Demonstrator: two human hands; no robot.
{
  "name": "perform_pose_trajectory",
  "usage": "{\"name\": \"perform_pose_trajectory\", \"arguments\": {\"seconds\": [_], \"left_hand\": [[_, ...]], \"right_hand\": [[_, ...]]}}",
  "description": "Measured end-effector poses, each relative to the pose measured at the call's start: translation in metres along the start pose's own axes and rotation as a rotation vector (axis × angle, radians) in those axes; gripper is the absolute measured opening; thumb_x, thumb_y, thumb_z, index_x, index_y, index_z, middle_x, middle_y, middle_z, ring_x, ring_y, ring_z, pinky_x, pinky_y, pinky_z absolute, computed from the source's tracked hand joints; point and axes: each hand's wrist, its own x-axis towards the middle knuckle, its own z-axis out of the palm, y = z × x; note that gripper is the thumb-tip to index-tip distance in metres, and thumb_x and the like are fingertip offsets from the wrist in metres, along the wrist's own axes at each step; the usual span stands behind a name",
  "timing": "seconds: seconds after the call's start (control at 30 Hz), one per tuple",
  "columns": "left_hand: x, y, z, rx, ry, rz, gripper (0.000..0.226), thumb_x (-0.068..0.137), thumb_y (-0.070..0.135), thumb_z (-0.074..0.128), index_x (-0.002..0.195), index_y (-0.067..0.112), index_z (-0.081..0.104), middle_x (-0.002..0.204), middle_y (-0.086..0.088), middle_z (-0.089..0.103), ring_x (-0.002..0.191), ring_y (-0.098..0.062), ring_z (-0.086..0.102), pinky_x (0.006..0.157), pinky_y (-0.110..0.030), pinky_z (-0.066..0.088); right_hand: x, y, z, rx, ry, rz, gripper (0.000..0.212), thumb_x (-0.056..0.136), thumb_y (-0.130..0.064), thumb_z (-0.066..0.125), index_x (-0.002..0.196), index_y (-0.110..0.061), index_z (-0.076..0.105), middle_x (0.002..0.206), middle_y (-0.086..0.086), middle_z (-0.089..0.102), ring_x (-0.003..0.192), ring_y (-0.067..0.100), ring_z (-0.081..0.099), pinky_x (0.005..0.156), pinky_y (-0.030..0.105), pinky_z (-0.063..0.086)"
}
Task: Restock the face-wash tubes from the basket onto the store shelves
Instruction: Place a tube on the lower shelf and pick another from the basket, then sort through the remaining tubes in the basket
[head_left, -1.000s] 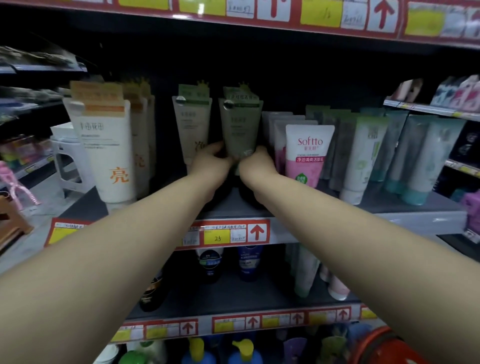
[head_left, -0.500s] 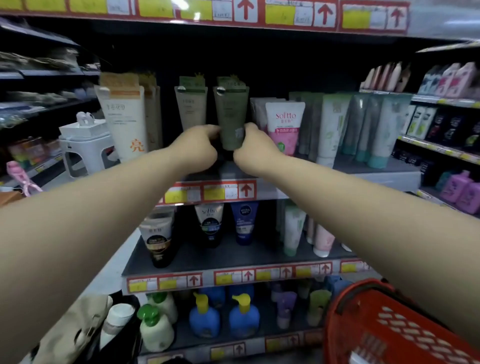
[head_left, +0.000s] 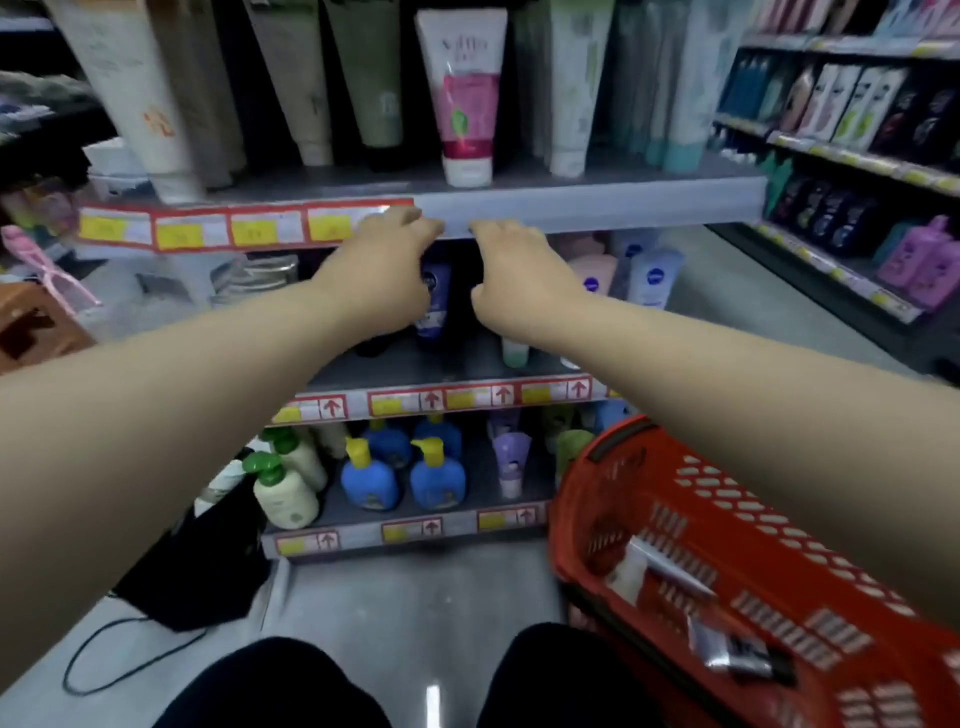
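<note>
Reaching forward, you have both hands out level with the front edge of a grey shelf (head_left: 597, 210). Your left hand (head_left: 382, 278) and right hand (head_left: 519, 280) are close together with a narrow gap between them, backs up, fingers loosely bent toward that edge. Neither has hold of anything that shows. The blur leaves it unclear whether the fingertips touch the edge or stop just short of it.

Directly above your hands, face-wash tubes (head_left: 371, 78) stand cap-down in a row on the shelf. A pink-and-white tube (head_left: 465, 98) is just above the gap between your hands, and paler ones stand further out to both sides. A strip of red-and-yellow price labels (head_left: 244, 228) runs along the edge to the left of your left hand. Behind your hands, in the gap, a dark blue tube (head_left: 434, 306) stands on the next shelf down.

Well below your right forearm is the red basket (head_left: 639, 467), with a pale tube (head_left: 657, 571) and a silver tube with a dark cap (head_left: 743, 657) lying flat inside. Far below your left hand, blue pump bottles (head_left: 369, 480) stand on the bottom shelf.
</note>
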Motion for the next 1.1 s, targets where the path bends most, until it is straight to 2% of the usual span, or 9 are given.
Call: {"name": "perform_pose_trajectory", "arguments": {"seconds": [0.1, 0.2, 0.3, 0.4, 0.53, 0.7, 0.8, 0.93, 1.1], "left_hand": [[-0.004, 0.034, 0.033, -0.002, -0.017, 0.018, 0.067, 0.079, 0.006, 0.052, 0.144, 0.013, 0.037, 0.150, -0.012, 0.032, 0.136, -0.033, 0.030, 0.113, -0.041, 0.029], [-0.003, 0.076, 0.072, -0.013, -0.012, 0.108, 0.063, 0.077, 0.005, 0.049, 0.139, 0.008, 0.043, 0.143, -0.015, 0.040, 0.129, -0.036, 0.039, 0.109, -0.040, 0.034], [0.000, 0.115, 0.115, -0.032, -0.052, 0.186, 0.060, 0.078, 0.027, 0.045, 0.134, 0.007, 0.048, 0.132, -0.018, 0.049, 0.120, -0.036, 0.048, 0.100, -0.042, 0.040], [-0.001, 0.145, 0.164, -0.049, -0.142, 0.222, 0.062, 0.072, 0.024, 0.040, 0.130, 0.006, 0.050, 0.126, -0.020, 0.052, 0.116, -0.038, 0.049, 0.098, -0.043, 0.041], [-0.009, 0.171, 0.225, -0.065, -0.269, 0.288, 0.056, 0.073, 0.023, 0.044, 0.125, 0.006, 0.053, 0.120, -0.020, 0.054, 0.112, -0.039, 0.051, 0.097, -0.044, 0.041], [-0.029, 0.193, 0.285, -0.122, -0.443, 0.294, 0.056, 0.079, 0.011, 0.050, 0.135, 0.009, 0.045, 0.130, -0.017, 0.048, 0.121, -0.036, 0.045, 0.102, -0.043, 0.039], [-0.033, 0.206, 0.315, -0.129, -0.523, 0.288, 0.053, 0.081, 0.009, 0.050, 0.134, 0.010, 0.046, 0.131, -0.016, 0.046, 0.123, -0.035, 0.043, 0.104, -0.044, 0.038], [-0.027, 0.228, 0.351, -0.015, -0.674, 0.295, 0.044, 0.086, 0.015, 0.056, 0.128, 0.007, 0.047, 0.129, -0.018, 0.045, 0.120, -0.037, 0.046, 0.099, -0.045, 0.042], [-0.032, 0.257, 0.392, 0.141, -0.899, 0.307, 0.034, 0.089, 0.015, 0.053, 0.121, 0.005, 0.056, 0.121, -0.015, 0.059, 0.109, -0.031, 0.058, 0.084, -0.035, 0.047]], "right_hand": [[-0.030, 0.041, 0.017, -0.023, -0.039, 0.055, 0.054, 0.085, -0.011, 0.052, 0.136, -0.004, 0.036, 0.133, 0.019, 0.043, 0.122, 0.038, 0.040, 0.096, 0.041, 0.038], [-0.059, 0.087, 0.036, -0.046, -0.060, 0.132, 0.054, 0.084, -0.011, 0.052, 0.135, -0.003, 0.038, 0.131, 0.021, 0.045, 0.121, 0.039, 0.043, 0.096, 0.042, 0.039], [-0.087, 0.130, 0.054, -0.042, -0.106, 0.217, 0.052, 0.084, -0.011, 0.051, 0.134, -0.002, 0.039, 0.129, 0.023, 0.046, 0.120, 0.040, 0.044, 0.098, 0.042, 0.038], [-0.114, 0.169, 0.075, -0.010, -0.145, 0.310, 0.045, 0.082, -0.010, 0.050, 0.126, -0.003, 0.044, 0.126, 0.022, 0.049, 0.120, 0.040, 0.045, 0.098, 0.042, 0.038], [-0.152, 0.209, 0.108, -0.009, -0.254, 0.424, 0.051, 0.084, -0.016, 0.052, 0.132, -0.004, 0.040, 0.131, 0.019, 0.045, 0.123, 0.039, 0.041, 0.100, 0.044, 0.038], [-0.200, 0.240, 0.157, 0.020, -0.356, 0.544, 0.052, 0.085, -0.014, 0.052, 0.135, -0.007, 0.038, 0.133, 0.018, 0.043, 0.125, 0.037, 0.039, 0.100, 0.045, 0.041], [-0.227, 0.251, 0.187, 0.066, -0.392, 0.603, 0.042, 0.091, -0.017, 0.049, 0.131, -0.006, 0.040, 0.128, 0.018, 0.046, 0.120, 0.037, 0.041, 0.095, 0.045, 0.043], [-0.261, 0.262, 0.215, 0.133, -0.446, 0.681, 0.034, 0.094, -0.018, 0.044, 0.125, -0.005, 0.043, 0.126, 0.019, 0.048, 0.117, 0.036, 0.045, 0.090, 0.042, 0.040], [-0.291, 0.273, 0.246, 0.252, -0.486, 0.801, 0.041, 0.082, -0.012, 0.048, 0.123, -0.009, 0.048, 0.119, 0.018, 0.056, 0.111, 0.037, 0.053, 0.087, 0.044, 0.050]]}}
